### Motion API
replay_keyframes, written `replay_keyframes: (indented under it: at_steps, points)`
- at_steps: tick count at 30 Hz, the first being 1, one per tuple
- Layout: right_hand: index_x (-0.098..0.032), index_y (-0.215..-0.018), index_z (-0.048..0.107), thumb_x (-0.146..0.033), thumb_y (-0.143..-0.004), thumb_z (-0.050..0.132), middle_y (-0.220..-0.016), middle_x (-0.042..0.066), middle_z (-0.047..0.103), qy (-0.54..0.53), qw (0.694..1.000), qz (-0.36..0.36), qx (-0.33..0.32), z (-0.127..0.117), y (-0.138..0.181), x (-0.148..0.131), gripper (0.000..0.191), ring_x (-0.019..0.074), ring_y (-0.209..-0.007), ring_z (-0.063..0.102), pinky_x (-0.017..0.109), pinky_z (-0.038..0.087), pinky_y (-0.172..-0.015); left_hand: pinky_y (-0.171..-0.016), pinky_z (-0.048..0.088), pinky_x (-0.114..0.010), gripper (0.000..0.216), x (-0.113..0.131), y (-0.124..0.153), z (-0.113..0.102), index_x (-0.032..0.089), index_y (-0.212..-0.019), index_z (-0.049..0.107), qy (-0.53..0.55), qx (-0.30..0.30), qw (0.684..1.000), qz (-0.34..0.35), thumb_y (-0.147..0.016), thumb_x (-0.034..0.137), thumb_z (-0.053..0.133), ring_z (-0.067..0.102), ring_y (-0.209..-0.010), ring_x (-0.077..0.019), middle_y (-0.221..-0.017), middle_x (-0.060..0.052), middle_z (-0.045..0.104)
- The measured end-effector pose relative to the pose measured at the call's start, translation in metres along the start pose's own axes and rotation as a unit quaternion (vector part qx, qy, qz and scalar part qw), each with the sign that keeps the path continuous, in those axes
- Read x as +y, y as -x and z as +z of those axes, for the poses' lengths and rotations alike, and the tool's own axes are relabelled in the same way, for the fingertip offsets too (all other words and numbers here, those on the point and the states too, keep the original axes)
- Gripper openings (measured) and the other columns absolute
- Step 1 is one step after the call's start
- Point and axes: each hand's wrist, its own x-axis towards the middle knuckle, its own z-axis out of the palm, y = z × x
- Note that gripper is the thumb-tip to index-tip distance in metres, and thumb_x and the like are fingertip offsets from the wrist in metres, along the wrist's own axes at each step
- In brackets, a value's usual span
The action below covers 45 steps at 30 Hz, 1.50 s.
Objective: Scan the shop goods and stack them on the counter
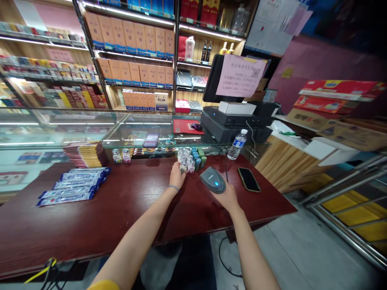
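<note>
My right hand (227, 197) is wrapped around a grey barcode scanner (213, 180) with a lit blue light, held over the table's right half. At the front left of a cluster of small wrapped containers (190, 163), my left hand (176, 177) has its fingers closed on one small container (182, 166). Silvery and pinkish containers make up the left of the cluster, green and blue ones (199, 160) the right. Two similar small containers (121, 155) stand apart to the left.
On the dark red table (130, 217) lie blue-and-white packets (75, 185), stacked brown-and-yellow packs (86, 154) and a phone (248, 179). A water bottle (237, 145) stands at the back right. Behind are a glass counter (142, 125), a monitor (214, 78) and a mouse (196, 127).
</note>
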Motion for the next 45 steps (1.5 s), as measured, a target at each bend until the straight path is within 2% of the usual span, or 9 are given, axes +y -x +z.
replay_keyframes:
  at_steps: [3,6,15,20,25,31,33,39,45]
  points:
    - [-0.023,-0.111,0.064,-0.036,-0.074,0.068,-0.094,0.009,0.078,0.012,1.000,-0.015,0.006,0.008,-0.008,-0.006,0.040,0.0310,-0.093,0.074,0.036,0.058,-0.077,-0.097,0.048,-0.041,0.052,0.002,0.001,-0.008,0.017,-0.121,0.048,0.072,0.003,0.997,-0.036,-0.074,0.016,0.072,0.062,-0.105,-0.0231,-0.112,-0.011,0.062]
    - [-0.023,-0.111,0.063,-0.036,-0.075,0.068,-0.094,0.009,0.077,0.017,0.999,-0.042,0.006,0.019,-0.018,-0.011,0.039,0.0303,-0.090,0.075,0.034,0.057,-0.073,-0.092,0.051,-0.037,0.057,0.003,-0.002,-0.035,0.017,-0.128,0.047,0.177,-0.015,0.981,-0.077,-0.076,0.021,0.072,0.065,-0.101,-0.0209,-0.111,-0.010,0.066]
    - [-0.021,-0.117,0.063,-0.037,-0.075,0.068,-0.092,0.009,0.078,-0.037,0.995,-0.092,-0.015,0.076,-0.053,-0.039,0.045,0.0294,-0.085,0.076,0.033,0.058,-0.071,-0.095,0.052,-0.040,0.059,-0.023,-0.010,-0.180,0.020,-0.131,0.062,0.326,-0.051,0.933,-0.147,-0.076,0.039,0.076,0.063,-0.114,-0.0268,-0.130,-0.012,0.065]
    - [-0.019,-0.120,0.064,-0.034,-0.074,0.068,-0.105,0.011,0.076,-0.080,0.987,-0.139,-0.031,0.107,-0.070,-0.060,0.049,0.0296,-0.096,0.073,0.037,0.058,-0.081,-0.091,0.054,-0.037,0.056,-0.049,-0.009,-0.229,0.020,-0.127,0.064,0.368,-0.008,0.909,-0.193,-0.075,0.035,0.078,0.067,-0.108,-0.0233,-0.126,-0.012,0.067]
    - [-0.020,-0.122,0.061,-0.031,-0.075,0.067,-0.108,0.009,0.075,-0.118,0.975,-0.157,-0.101,0.124,-0.067,-0.078,0.049,0.0269,-0.100,0.073,0.035,0.058,-0.084,-0.093,0.055,-0.039,0.045,-0.066,-0.004,-0.248,0.018,-0.120,0.067,0.374,0.043,0.901,-0.214,-0.079,0.036,0.075,0.068,-0.105,-0.0220,-0.123,-0.013,0.069]
    - [-0.026,-0.125,0.053,-0.026,-0.074,0.068,-0.096,0.003,0.077,-0.071,0.963,-0.166,-0.199,0.128,-0.050,-0.093,0.053,0.0254,-0.087,0.076,0.026,0.054,-0.070,-0.097,0.054,-0.041,0.043,-0.071,-0.005,-0.254,0.017,-0.121,0.067,0.398,0.070,0.888,-0.219,-0.081,0.031,0.073,0.066,-0.110,-0.0237,-0.125,-0.013,0.068]
    - [-0.027,-0.126,0.051,-0.024,-0.072,0.068,-0.095,0.003,0.077,-0.038,0.960,-0.188,-0.203,0.129,-0.047,-0.094,0.056,0.0264,-0.085,0.076,0.026,0.053,-0.067,-0.098,0.053,-0.039,0.041,-0.072,-0.006,-0.254,0.016,-0.119,0.068,0.414,0.076,0.877,-0.231,-0.080,0.028,0.074,0.067,-0.110,-0.0234,-0.124,-0.013,0.068]
    - [-0.024,-0.099,0.059,-0.018,-0.067,0.066,-0.078,0.004,0.076,0.019,0.949,-0.250,-0.190,0.130,-0.045,-0.092,0.033,0.0284,-0.072,0.076,0.026,0.049,-0.057,-0.095,0.054,-0.037,0.038,-0.071,-0.009,-0.252,0.015,-0.118,0.068,0.439,0.090,0.860,-0.245,-0.082,0.025,0.072,0.067,-0.108,-0.0234,-0.121,-0.013,0.070]
    - [-0.025,-0.121,0.051,-0.020,-0.072,0.064,-0.089,0.002,0.076,-0.053,0.952,-0.232,-0.194,0.128,-0.044,-0.088,0.050,0.0262,-0.080,0.076,0.026,0.052,-0.063,-0.095,0.053,-0.036,0.049,-0.071,-0.010,-0.255,0.016,-0.124,0.064,0.414,0.097,0.878,-0.221,-0.077,0.028,0.077,0.067,-0.105,-0.0213,-0.122,-0.012,0.069]
